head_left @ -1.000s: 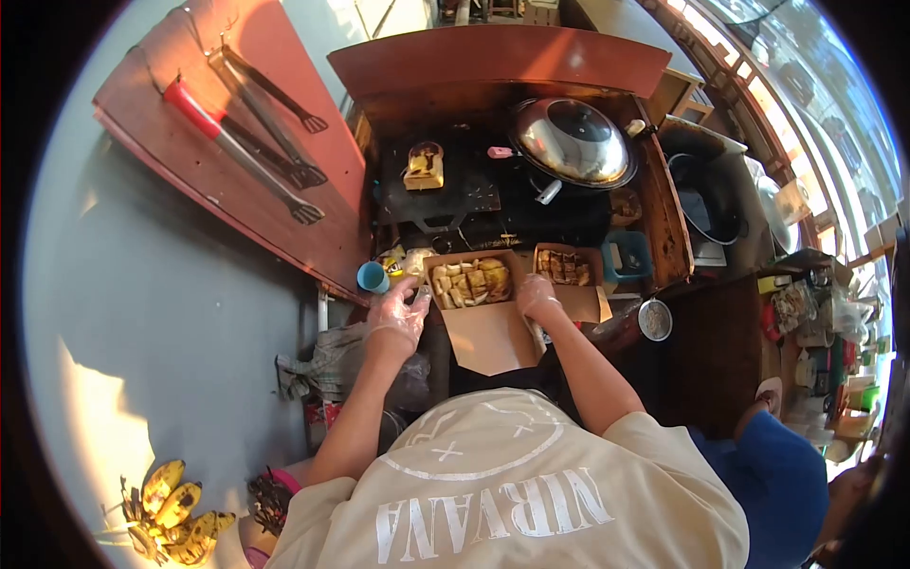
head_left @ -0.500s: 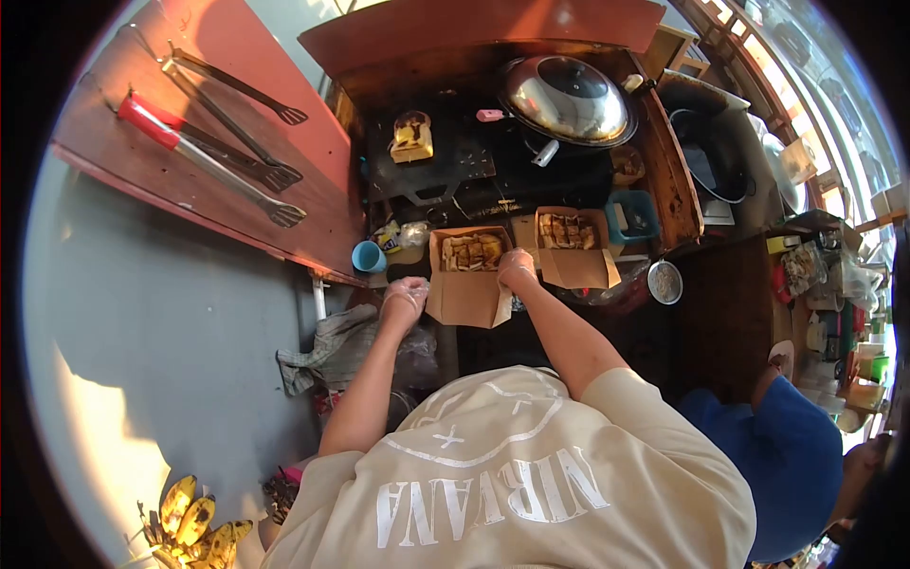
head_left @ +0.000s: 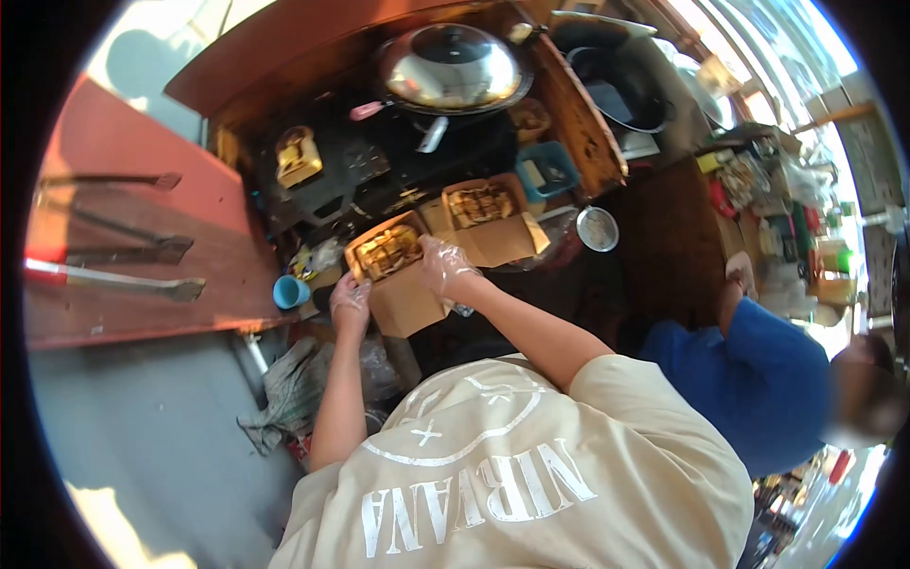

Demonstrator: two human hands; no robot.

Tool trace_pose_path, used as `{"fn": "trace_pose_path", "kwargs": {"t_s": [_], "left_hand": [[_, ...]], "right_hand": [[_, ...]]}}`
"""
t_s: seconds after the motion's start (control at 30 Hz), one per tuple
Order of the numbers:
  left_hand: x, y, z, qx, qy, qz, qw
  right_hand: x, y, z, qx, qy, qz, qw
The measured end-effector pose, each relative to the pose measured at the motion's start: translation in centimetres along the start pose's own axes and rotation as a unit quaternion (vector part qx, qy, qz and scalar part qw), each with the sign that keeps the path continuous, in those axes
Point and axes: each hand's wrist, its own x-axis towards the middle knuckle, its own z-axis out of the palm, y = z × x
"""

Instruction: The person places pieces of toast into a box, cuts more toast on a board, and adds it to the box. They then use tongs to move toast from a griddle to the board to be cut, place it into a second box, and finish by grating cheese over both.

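Thin clear plastic gloves cover both hands. My left hand (head_left: 351,303) grips the near left corner of an open cardboard food box (head_left: 406,302). My right hand (head_left: 445,267) has its fingers closed on the same box's right side. Cut, browned toast pieces with dark topping (head_left: 389,252) fill that box, and its lid flap folds down toward me. Right beside it stands a second open cardboard box (head_left: 502,243), also with cut toast (head_left: 481,205) inside. The fingertips of my right hand are partly hidden against the box edge.
On the dark griddle (head_left: 365,190) lie a bread slice (head_left: 299,156) and a lidded pan (head_left: 455,71). A blue cup (head_left: 290,292), a teal container (head_left: 548,171) and a round tin (head_left: 597,229) surround the boxes. Tongs (head_left: 123,280) rest at left. A person in blue (head_left: 749,379) is at right.
My left hand has moved from beside the box onto its near left corner. My right hand stays at its right side. The box looks more tilted, and the whole view has turned.
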Motion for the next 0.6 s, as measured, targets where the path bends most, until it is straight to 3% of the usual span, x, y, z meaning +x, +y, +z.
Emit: {"fn": "trace_pose_path", "kwargs": {"t_s": [0.03, 0.07, 0.13, 0.2, 0.27, 0.3, 0.33, 0.37, 0.4, 0.43, 0.47, 0.5, 0.57, 0.6], "left_hand": [[-0.2, 0.7, 0.0, 0.044, 0.023, -0.001, 0.999], [-0.1, -0.4, 0.1, 0.170, 0.072, 0.083, 0.979], [-0.7, 2.2, 0.1, 0.116, 0.063, 0.009, 0.991], [0.5, 1.6, 2.4, 0.150, 0.081, 0.036, 0.985], [2.5, 0.0, 6.3, -0.107, 0.028, 0.087, 0.990], [0.8, 7.4, 6.6, -0.100, -0.103, 0.027, 0.989], [0.1, 12.6, 8.2, 0.080, -0.119, 0.110, 0.984], [0.1, 16.7, 10.2, 0.132, -0.161, 0.157, 0.965], [0.5, 20.2, 12.1, 0.214, -0.182, 0.240, 0.929], [0.6, 23.7, 14.3, 0.250, -0.235, 0.184, 0.921], [1.5, 25.4, 17.1, 0.254, -0.235, 0.185, 0.920], [2.4, 26.7, 19.8, 0.297, -0.224, 0.160, 0.914], [4.2, 28.8, 23.1, 0.346, -0.214, 0.137, 0.903], [5.0, 29.6, 24.3, 0.360, -0.220, 0.103, 0.901]], "right_hand": [[-2.5, 0.5, -1.2, 0.213, 0.077, 0.033, 0.973], [-4.5, 1.3, -1.9, 0.412, 0.155, 0.062, 0.895], [-8.6, 4.1, -3.3, 0.439, 0.157, 0.030, 0.884], [-12.0, 7.6, -3.9, 0.465, 0.160, -0.011, 0.871], [-14.8, 11.7, -4.0, 0.492, 0.044, 0.033, 0.869], [-15.7, 13.8, -3.7, 0.465, 0.070, 0.069, 0.880], [-16.0, 15.7, -3.5, 0.436, 0.094, 0.103, 0.889], [-15.8, 17.5, -3.5, 0.395, 0.106, 0.163, 0.898], [-13.8, 19.6, -1.1, 0.226, 0.130, 0.179, 0.949], [-12.5, 21.3, -0.4, 0.168, 0.183, 0.213, 0.945], [-10.9, 23.0, 0.1, 0.109, 0.236, 0.246, 0.934], [-8.3, 24.7, 1.6, 0.113, 0.239, 0.248, 0.932], [-2.9, 27.4, 4.7, 0.035, 0.089, 0.380, 0.920], [-1.7, 28.3, 4.5, 0.043, 0.090, 0.382, 0.919]]}}
